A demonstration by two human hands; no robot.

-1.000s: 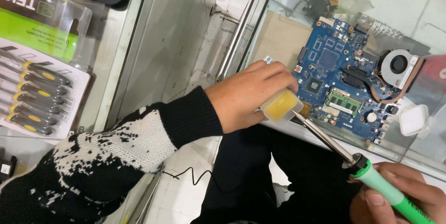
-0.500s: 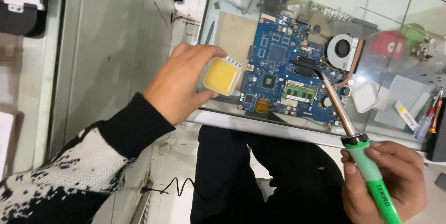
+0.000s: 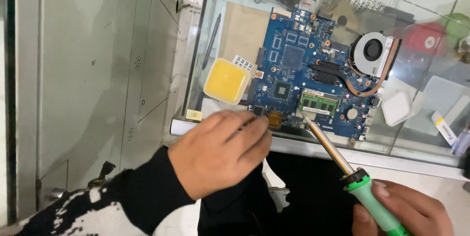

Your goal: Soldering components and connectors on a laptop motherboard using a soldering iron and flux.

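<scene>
A person sits at a glass counter. The right hand point(image 3: 404, 211) is wrapped around the green handle of a soldering iron point(image 3: 342, 160), whose tip touches the lower edge of a blue circuit board point(image 3: 313, 77) lying flat on the glass. The left hand point(image 3: 220, 150) hovers by the board's near edge, fingers loosely curled, holding nothing visible. A small yellow tub point(image 3: 227, 81) sits just left of the board. The iron looks light and stiff; only its handle seems safe to grasp.
</scene>
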